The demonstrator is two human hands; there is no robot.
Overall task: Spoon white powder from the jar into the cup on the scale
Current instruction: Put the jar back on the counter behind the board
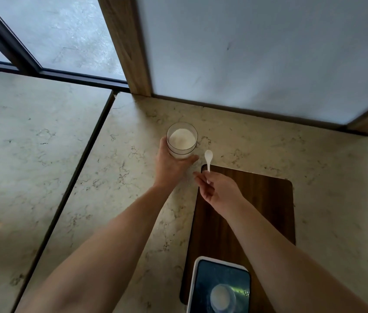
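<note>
A clear jar (181, 141) of white powder stands on the marble counter, and my left hand (171, 164) wraps around its near side. My right hand (218, 192) pinches the handle of a small white plastic spoon (208, 158), whose empty bowl points up just to the right of the jar. At the bottom edge of the view a glass-topped scale (220, 288) with a white rim lies on a dark wooden board (266, 199). A small clear cup (222, 299) with white powder in it sits on the scale, partly cut off by the frame.
The marble counter (325, 177) extends to the right. A wood-framed frosted panel (257, 53) rises behind the jar. A dark seam (81, 168) separates this counter from another slab on the left, with a window behind.
</note>
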